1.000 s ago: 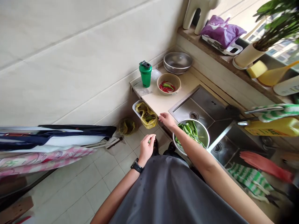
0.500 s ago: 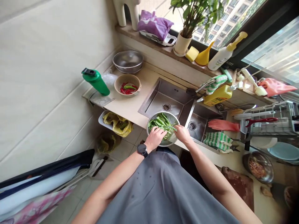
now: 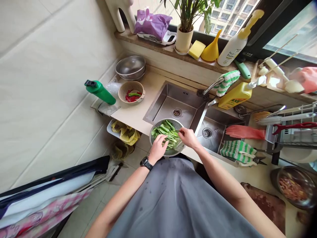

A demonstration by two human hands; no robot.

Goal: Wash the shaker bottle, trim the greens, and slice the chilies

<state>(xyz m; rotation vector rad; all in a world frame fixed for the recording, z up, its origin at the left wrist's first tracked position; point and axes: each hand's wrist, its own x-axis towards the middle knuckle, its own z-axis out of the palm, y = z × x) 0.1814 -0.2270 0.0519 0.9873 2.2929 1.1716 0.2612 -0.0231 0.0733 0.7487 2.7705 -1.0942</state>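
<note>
A round metal colander [image 3: 151,142] holds a heap of leafy greens [image 3: 168,130], their leaves toward the far left and their stems nearer me. Wearing a black watch [image 3: 146,162], my left hand [image 3: 158,148] lies at the near left of the heap, fingers curled over the stems with the thumb a little apart. At the right rim, my right hand [image 3: 188,137] has thumb and forefinger pinched together on a thin piece of the greens. Its other fingers are folded in. The colander sits at the counter's front edge, before the larger sink basin [image 3: 160,109].
Left on the counter stand a basket of chillies [image 3: 131,101], a metal bowl [image 3: 130,67] and a green bottle [image 3: 100,92]. Rightward are a smaller basin [image 3: 210,124], red gloves [image 3: 245,132], a striped cloth [image 3: 236,150] and yellow detergent [image 3: 234,97]. A bagged bin [image 3: 127,134] stands below.
My right hand has drawn slightly away from the stems toward the rim. My left thumb and fingers have spread a little over the greens. The view has shifted slightly.
</note>
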